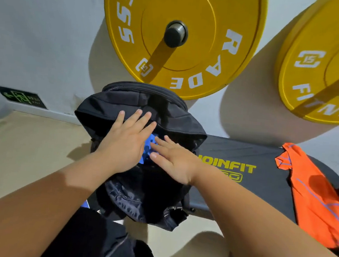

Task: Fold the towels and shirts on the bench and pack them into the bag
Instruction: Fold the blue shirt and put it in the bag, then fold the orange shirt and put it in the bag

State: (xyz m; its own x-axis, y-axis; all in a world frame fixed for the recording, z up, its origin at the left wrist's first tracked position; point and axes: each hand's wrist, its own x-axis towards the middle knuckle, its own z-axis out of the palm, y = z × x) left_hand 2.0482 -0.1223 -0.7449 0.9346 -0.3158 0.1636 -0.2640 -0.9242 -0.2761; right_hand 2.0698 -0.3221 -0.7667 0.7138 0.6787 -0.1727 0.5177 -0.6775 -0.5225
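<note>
Matt cloth bag, glossy yellow plates

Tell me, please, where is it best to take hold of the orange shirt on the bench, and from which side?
Probably pinch the orange shirt at its rumpled far end, where the cloth bunches on the black bench, coming from above with the right hand, the nearer one. The rest lies flat or hangs over the near edge, giving less to pinch.
</note>
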